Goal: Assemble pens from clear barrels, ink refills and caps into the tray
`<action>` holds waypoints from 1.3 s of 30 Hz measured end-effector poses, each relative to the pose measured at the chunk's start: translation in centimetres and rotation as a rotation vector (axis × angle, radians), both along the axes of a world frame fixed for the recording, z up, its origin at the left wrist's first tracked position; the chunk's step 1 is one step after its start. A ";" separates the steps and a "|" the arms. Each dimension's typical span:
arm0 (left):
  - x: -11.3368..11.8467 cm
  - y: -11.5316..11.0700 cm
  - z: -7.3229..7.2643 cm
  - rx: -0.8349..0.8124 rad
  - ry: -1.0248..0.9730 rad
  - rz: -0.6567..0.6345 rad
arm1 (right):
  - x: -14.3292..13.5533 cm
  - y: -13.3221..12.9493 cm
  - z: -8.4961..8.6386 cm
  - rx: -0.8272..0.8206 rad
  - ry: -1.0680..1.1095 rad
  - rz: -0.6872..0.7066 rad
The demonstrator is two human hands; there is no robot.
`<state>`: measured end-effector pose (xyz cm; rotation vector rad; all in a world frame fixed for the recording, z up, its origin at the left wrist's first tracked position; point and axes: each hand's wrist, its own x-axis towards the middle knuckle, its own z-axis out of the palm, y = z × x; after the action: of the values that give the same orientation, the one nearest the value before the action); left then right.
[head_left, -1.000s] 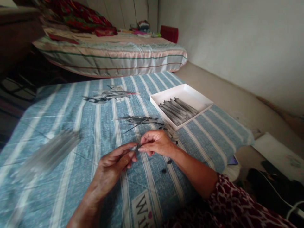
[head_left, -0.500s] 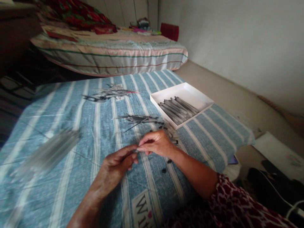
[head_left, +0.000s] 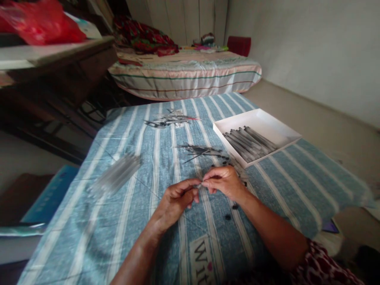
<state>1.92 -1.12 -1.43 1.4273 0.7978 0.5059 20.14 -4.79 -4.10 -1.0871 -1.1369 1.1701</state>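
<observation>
My left hand and my right hand meet fingertip to fingertip above the striped cloth. Both pinch a small pale piece, mostly covered by the fingers and too small to name. Just beyond them lies a loose pile of thin dark rods that look like pen refills. Small black caps are scattered beside and below my right hand, and some small clear pieces lie partly hidden behind it. To the left rests a bundle of translucent tubes, like pen barrels.
A shallow white box at the right holds several dark-ended barrels. Another pile of thin sticks lies at the table's back. Left stands a wooden table with a red plastic bag. A bed is beyond.
The view has turned left, so everything sits farther right and the side table with the red bag shows. Both hands stay pinched together on the small piece.
</observation>
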 end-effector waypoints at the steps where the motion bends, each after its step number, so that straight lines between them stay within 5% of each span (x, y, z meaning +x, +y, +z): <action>1: 0.0 0.0 0.0 0.004 -0.006 -0.007 | -0.1 0.0 -0.1 0.005 -0.002 0.001; 20: 0.2 -0.6 0.9 0.159 0.205 -0.079 | -0.3 -0.3 -0.3 -0.106 -0.143 0.051; 29: 0.0 -0.7 0.5 0.150 0.163 -0.084 | 0.4 -0.5 -0.4 -0.144 -0.025 0.154; 39: 0.0 -0.9 0.6 0.237 0.224 -0.079 | 0.5 -0.8 -1.0 -0.064 -0.240 0.188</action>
<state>1.95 -2.03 -0.79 1.7508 0.8765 0.3932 20.68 -5.55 -5.13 -1.2141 -1.4212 1.2518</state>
